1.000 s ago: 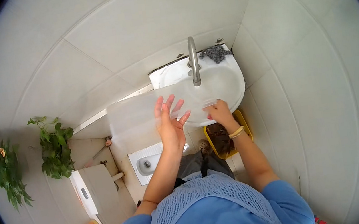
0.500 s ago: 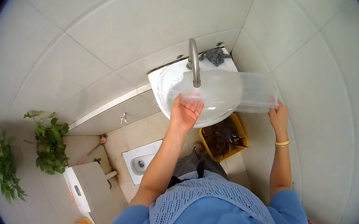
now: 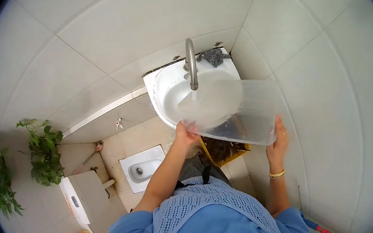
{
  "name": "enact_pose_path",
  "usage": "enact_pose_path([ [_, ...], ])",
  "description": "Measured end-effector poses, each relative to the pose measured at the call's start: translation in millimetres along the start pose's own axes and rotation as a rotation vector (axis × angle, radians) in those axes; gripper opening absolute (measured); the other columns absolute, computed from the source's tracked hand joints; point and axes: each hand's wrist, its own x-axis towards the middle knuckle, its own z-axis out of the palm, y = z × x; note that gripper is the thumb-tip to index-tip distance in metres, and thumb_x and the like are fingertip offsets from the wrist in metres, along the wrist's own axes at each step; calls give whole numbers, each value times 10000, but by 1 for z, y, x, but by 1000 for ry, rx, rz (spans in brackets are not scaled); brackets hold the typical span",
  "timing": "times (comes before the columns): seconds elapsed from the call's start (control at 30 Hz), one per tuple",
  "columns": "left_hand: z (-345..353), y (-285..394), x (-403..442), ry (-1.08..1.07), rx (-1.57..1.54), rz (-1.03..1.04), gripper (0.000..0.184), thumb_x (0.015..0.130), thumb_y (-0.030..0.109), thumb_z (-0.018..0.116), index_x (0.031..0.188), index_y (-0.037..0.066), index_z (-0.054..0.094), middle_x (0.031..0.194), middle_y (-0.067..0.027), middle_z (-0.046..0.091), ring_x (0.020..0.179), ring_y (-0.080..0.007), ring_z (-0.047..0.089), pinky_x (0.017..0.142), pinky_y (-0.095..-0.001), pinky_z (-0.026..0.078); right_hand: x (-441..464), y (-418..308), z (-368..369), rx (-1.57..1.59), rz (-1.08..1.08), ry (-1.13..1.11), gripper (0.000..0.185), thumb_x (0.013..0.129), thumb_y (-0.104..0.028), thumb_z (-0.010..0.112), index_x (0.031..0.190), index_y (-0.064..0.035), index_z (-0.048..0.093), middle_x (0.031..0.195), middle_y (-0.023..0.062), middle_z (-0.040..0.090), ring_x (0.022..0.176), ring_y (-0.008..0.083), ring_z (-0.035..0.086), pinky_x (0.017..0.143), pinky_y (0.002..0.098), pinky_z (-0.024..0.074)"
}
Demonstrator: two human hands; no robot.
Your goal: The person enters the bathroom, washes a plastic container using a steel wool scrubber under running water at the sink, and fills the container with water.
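Translucent plastic container (image 3: 255,108) is occupying the centre-right of the frame, slanting from the washbasin down toward the right-hand wall. Left hand (image 3: 186,134), just below the frame's centre, is grasping its lower left edge; some fingers are showing blurrily through the plastic. Right hand (image 3: 277,141), right of centre, is gripping the lower right end with fingers stretching upward along it (thumb mostly hidden). Yellow bracelet (image 3: 277,175) is circling the right wrist.

White washbasin (image 3: 164,113) is standing at upper centre, the container partly covering its bowl. Curved metal faucet (image 3: 192,64) is arching over the bowl, its spout ending above the container's left part; a pale streak below the spout is looking like water. Dark grey cloth (image 3: 214,57) is lying crumpled on the basin's back right corner.

Below the container, yellow bin (image 3: 222,162) is sitting on the floor, holding dark brown matter (too unclear to name). White squat toilet (image 3: 129,179) is lying left of the left forearm. Green plants (image 3: 46,154) are hanging at the far left.
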Motion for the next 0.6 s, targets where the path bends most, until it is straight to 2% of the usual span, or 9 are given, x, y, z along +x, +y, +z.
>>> enact_pose_path([
  [0.07, -10, 2, -5, 12, -57, 99, 391, 905, 445, 375, 897, 87, 529, 716, 1, 494, 547, -142, 446, 433, -266, 387, -12, -8, 11, 76, 2, 16, 420, 900, -65, 468, 1317, -31, 446, 1256, 126, 531, 1074, 234, 551, 851, 301, 458],
  [0.13, -17, 7, -11, 26, -116, 201, 390, 901, 438, 377, 900, 79, 528, 720, -2, 492, 539, -138, 444, 415, -248, 374, -25, -15, 22, 1194, 717, 71, 369, 898, -65, 467, 1263, -28, 498, 1238, 95, 535, 1065, 208, 539, 887, 317, 455],
  [0.17, -20, 11, -15, 41, -81, 247, 381, 897, 427, 378, 897, 77, 527, 710, 0, 478, 523, -134, 430, 415, -243, 363, -27, -18, 23, 1199, 716, 65, 369, 898, -65, 467, 1263, -28, 498, 1238, 95, 535, 1065, 208, 539, 887, 317, 455],
  [0.23, -29, 18, -23, 62, -50, 299, 371, 893, 416, 378, 893, 75, 526, 701, 2, 464, 507, -130, 417, 415, -238, 353, -29, -24, 26, 1634, 1116, 29, 300, 858, -68, 486, 1153, -41, 530, 1059, 103, 608, 900, 184, 608, 730, 281, 518],
  [0.27, -35, 18, -27, 32, -34, 351, 354, 889, 411, 377, 885, 91, 530, 677, 3, 455, 503, -130, 413, 409, -251, 344, -41, -9, 40, 1635, 1120, 24, 300, 858, -68, 486, 1153, -41, 530, 1059, 103, 608, 900, 184, 608, 730, 281, 518],
  [0.33, -47, 23, -34, 0, -15, 403, 338, 886, 406, 376, 876, 107, 533, 653, 4, 446, 500, -130, 409, 404, -264, 334, -72, 36, 85, 1675, 1288, -238, 186, 845, -86, 511, 1029, -84, 540, 816, 31, 604, 669, 149, 598, 512, 234, 494],
  [0.43, -80, 38, -41, -132, -21, 494, 320, 874, 402, 387, 856, 124, 544, 604, 7, 437, 516, -128, 422, 400, -292, 320, -71, 18, 110, 1585, 1361, -249, 147, 835, -93, 531, 982, -96, 542, 696, -19, 558, 515, 115, 526, 393, 216, 423],
  [0.5, -111, 51, -42, -279, -36, 572, 311, 856, 382, 401, 855, 107, 546, 571, 7, 438, 522, -133, 433, 416, -308, 341, -48, -5, 117, 1547, 1308, -311, 60, 854, -128, 541, 908, -106, 555, 664, -27, 520, 489, 88, 489, 384, 205, 396],
  [0.6, -141, 69, -70, -193, -131, 547, 309, 842, 349, 417, 889, 87, 573, 605, 8, 479, 533, -138, 464, 443, -296, 372, -7, -31, 140, 1509, 1288, -438, 64, 875, -165, 552, 866, -103, 568, 656, -31, 490, 479, 62, 462, 385, 191, 377],
])
